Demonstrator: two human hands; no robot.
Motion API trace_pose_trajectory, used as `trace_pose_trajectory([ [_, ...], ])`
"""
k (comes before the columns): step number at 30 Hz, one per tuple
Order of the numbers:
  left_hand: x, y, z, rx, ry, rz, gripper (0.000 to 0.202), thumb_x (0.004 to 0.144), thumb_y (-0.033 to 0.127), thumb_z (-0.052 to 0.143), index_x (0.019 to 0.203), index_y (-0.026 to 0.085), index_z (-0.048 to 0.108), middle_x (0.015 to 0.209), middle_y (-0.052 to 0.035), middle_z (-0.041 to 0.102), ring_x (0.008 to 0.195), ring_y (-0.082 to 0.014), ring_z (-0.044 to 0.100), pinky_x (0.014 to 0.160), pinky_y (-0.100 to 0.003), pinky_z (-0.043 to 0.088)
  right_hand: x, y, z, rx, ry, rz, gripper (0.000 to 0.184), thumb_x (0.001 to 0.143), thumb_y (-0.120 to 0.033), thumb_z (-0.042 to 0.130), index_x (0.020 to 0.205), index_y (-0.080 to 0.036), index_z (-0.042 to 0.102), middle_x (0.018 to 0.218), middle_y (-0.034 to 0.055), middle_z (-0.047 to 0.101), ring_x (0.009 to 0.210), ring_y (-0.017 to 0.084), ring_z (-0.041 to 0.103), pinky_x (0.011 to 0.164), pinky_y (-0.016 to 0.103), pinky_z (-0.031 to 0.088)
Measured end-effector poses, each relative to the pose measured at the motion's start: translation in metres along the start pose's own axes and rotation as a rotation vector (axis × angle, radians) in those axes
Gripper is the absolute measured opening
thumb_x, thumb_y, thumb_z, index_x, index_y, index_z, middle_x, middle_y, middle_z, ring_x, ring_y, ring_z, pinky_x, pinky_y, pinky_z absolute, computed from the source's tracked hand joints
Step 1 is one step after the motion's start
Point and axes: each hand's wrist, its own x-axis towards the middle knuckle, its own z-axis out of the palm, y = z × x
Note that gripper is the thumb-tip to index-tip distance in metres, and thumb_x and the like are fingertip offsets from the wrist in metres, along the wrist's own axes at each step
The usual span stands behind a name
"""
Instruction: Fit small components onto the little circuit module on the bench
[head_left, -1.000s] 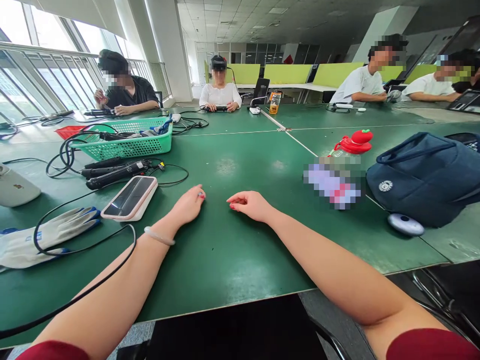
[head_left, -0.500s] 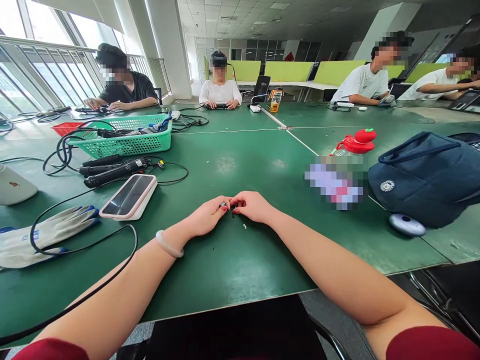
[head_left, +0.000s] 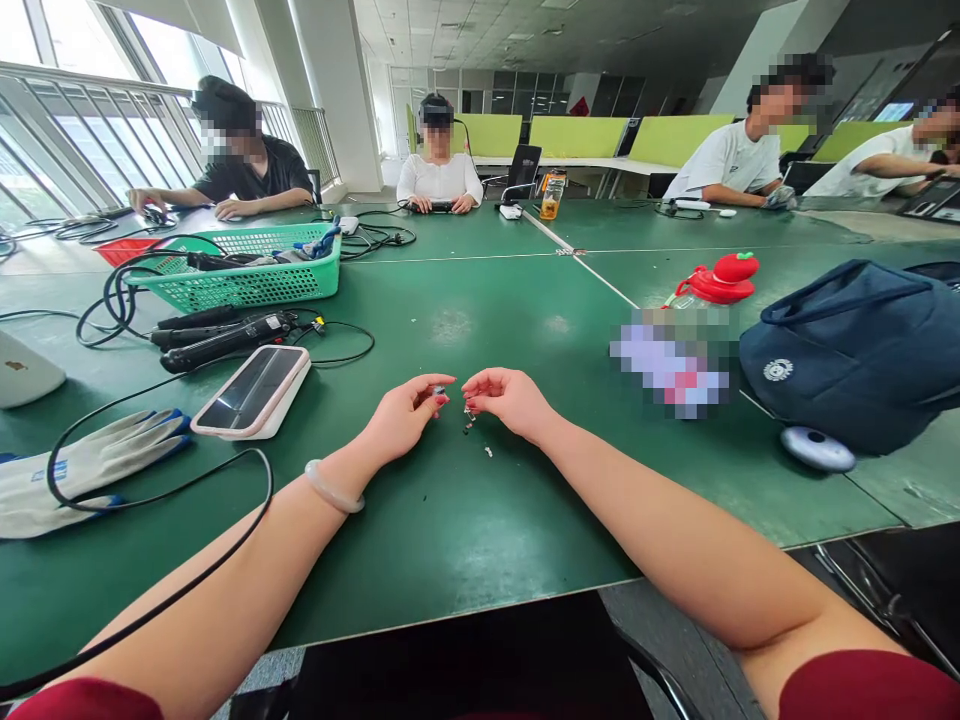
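Observation:
Both my forearms reach over the green table [head_left: 465, 510]. My left hand [head_left: 405, 415] is curled, its thumb and fingertips pinched on a tiny grey part I cannot make out. My right hand [head_left: 506, 400] faces it a few centimetres away, fingers bent and pinched on a small dark piece that hangs from them. Under the hands lie a few tiny loose bits [head_left: 487, 452] on the table top. A pale bangle [head_left: 334, 488] circles my left wrist.
A phone in a pink case [head_left: 251, 392], a black cable [head_left: 180, 490], white gloves [head_left: 82, 470], black handheld devices [head_left: 217, 340] and a green basket [head_left: 247, 270] are at left. A red-lidded bottle [head_left: 709, 290], navy bag [head_left: 855, 350] and mouse [head_left: 817, 448] sit right. Several people sit at the far side.
My hands came together from resting apart on the table, then lifted slightly and parted a little. Tiny pieces now lie on the table below them.

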Motion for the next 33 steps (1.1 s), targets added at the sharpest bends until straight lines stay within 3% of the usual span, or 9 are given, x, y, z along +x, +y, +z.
trace_pose_trajectory([
  [7, 0.0, 0.001, 0.003, -0.37, -0.069, -0.082, 0.045, 0.076, 0.029, 0.064, 0.119, 0.017, 0.062, 0.097, -0.0051, 0.071, 0.086, -0.0167, 0.066, 0.086, -0.035, 0.051, -0.007, -0.004, 0.012, 0.131, 0.035, -0.058, 0.036, 0.058, -0.021, 0.073, 0.091, -0.019, 0.057, 0.066, -0.0034, 0.066, 0.061, 0.012, 0.062, 0.062, 0.027, 0.051],
  [12, -0.002, 0.005, 0.005, -0.375, -0.11, -0.114, 0.052, 0.071, 0.025, 0.069, 0.123, 0.017, 0.06, 0.102, -0.0049, 0.073, 0.094, -0.0199, 0.067, 0.093, -0.037, 0.049, -0.006, 0.0, 0.015, 0.083, 0.08, -0.137, 0.042, 0.061, -0.019, 0.07, 0.1, -0.02, 0.055, 0.067, -0.0046, 0.065, 0.065, 0.012, 0.062, 0.066, 0.028, 0.05],
  [17, -0.003, 0.005, 0.005, -0.342, -0.151, -0.055, 0.048, 0.074, 0.026, 0.067, 0.122, 0.021, 0.061, 0.107, -0.0026, 0.071, 0.095, -0.0204, 0.068, 0.093, -0.036, 0.05, -0.008, 0.001, 0.015, 0.002, 0.079, -0.163, 0.042, 0.063, -0.02, 0.068, 0.103, -0.02, 0.054, 0.068, -0.0048, 0.063, 0.064, 0.012, 0.061, 0.066, 0.03, 0.051],
  [23, -0.004, 0.007, 0.005, -0.312, -0.142, -0.045, 0.053, 0.072, 0.024, 0.068, 0.123, 0.017, 0.059, 0.09, -0.0025, 0.072, 0.084, -0.018, 0.068, 0.086, -0.035, 0.053, -0.015, -0.002, 0.019, -0.156, 0.088, -0.263, 0.039, 0.069, -0.022, 0.067, 0.107, -0.021, 0.055, 0.071, -0.0037, 0.06, 0.063, 0.012, 0.057, 0.065, 0.029, 0.051],
  [28, -0.003, 0.007, 0.004, -0.421, -0.159, -0.055, 0.063, 0.068, 0.02, 0.071, 0.127, 0.015, 0.053, 0.082, -0.0012, 0.07, 0.079, -0.017, 0.068, 0.084, -0.037, 0.054, -0.017, -0.005, 0.019, -0.233, 0.05, -0.306, 0.039, 0.072, -0.019, 0.064, 0.11, -0.021, 0.054, 0.072, -0.0037, 0.06, 0.065, 0.011, 0.057, 0.068, 0.029, 0.05],
  [33, -0.004, 0.009, 0.003, -0.456, -0.203, -0.039, 0.059, 0.067, 0.017, 0.07, 0.123, 0.015, 0.054, 0.074, 0.0005, 0.068, 0.073, -0.015, 0.066, 0.079, -0.035, 0.055, -0.023, -0.011, 0.02, -0.428, 0.008, -0.385, 0.041, 0.076, -0.017, 0.06, 0.115, -0.022, 0.052, 0.074, -0.0034, 0.061, 0.068, 0.012, 0.056, 0.072, 0.029, 0.047],
])
